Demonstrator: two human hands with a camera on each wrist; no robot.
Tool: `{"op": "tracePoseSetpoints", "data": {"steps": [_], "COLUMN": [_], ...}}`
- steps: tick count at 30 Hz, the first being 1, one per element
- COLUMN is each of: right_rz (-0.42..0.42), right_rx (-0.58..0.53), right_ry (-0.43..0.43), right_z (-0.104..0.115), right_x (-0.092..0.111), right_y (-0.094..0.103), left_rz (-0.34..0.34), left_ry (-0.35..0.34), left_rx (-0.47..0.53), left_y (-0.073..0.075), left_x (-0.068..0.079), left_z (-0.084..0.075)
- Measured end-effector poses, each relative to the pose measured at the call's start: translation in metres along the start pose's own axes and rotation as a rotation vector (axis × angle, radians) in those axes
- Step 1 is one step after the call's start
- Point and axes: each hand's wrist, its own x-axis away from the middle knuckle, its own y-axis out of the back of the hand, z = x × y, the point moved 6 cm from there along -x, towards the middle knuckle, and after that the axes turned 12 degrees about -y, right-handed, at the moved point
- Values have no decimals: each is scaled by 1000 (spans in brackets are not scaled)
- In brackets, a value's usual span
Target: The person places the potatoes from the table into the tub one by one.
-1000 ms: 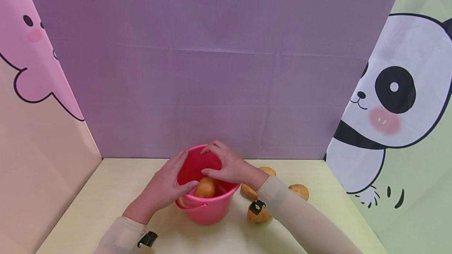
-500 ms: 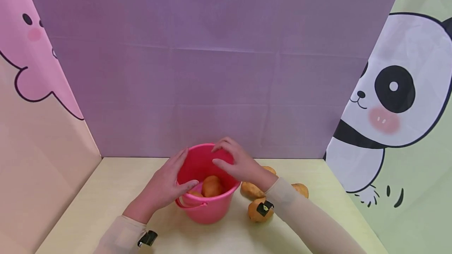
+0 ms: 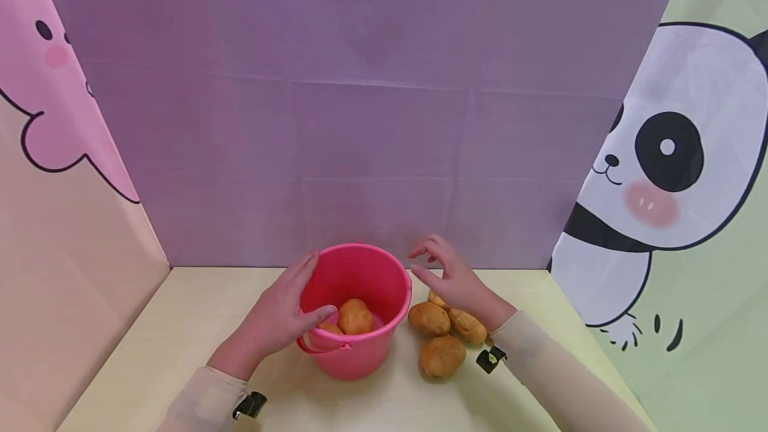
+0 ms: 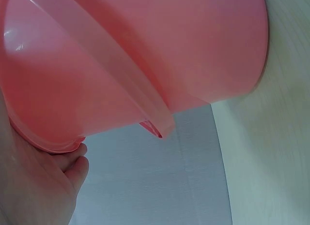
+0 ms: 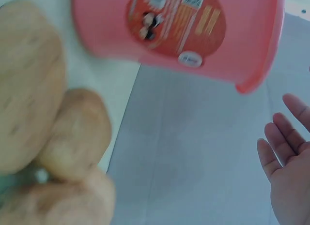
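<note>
A pink bucket [image 3: 354,352] stands on the table with potatoes [image 3: 355,317] inside; one shows whole, another is partly hidden by the front rim. My left hand [image 3: 279,319] holds the bucket's left rim, thumb over the front edge and the other fingers along the side. In the left wrist view, fingertips [image 4: 77,169] show at the rim, beside the hanging handle [image 4: 106,65]. Holding nothing, my right hand [image 3: 456,279] is raised right of the bucket with fingers spread, above several potatoes [image 3: 442,356] on the table. The right wrist view shows its palm [image 5: 298,186].
The loose potatoes [image 5: 77,133] lie close together right of the bucket. A round printed label [image 5: 177,26] is on the bucket's side. A purple backdrop [image 3: 372,119] rises behind the pale table [image 3: 210,305], with cartoon-printed panels at both sides, including a panda [image 3: 708,219].
A potato that was under my right hand now lies in the bucket. My right hand has withdrawn to the right, over the loose potatoes. My left hand has stayed on the rim.
</note>
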Motion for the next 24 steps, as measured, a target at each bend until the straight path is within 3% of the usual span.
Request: {"op": "tracePoseSetpoints", "data": {"steps": [12,24], "right_rz": [-59,-111], "right_rx": [60,148], "right_ry": [-64,-137], "right_z": [-62,-114], "right_x": [39,74], "right_y": [38,56], "left_rz": [12,11], "left_ry": [21,27], "left_rx": [2,16], "left_y": [1,0], "left_x": [0,0], "left_z": [-2,-2]}}
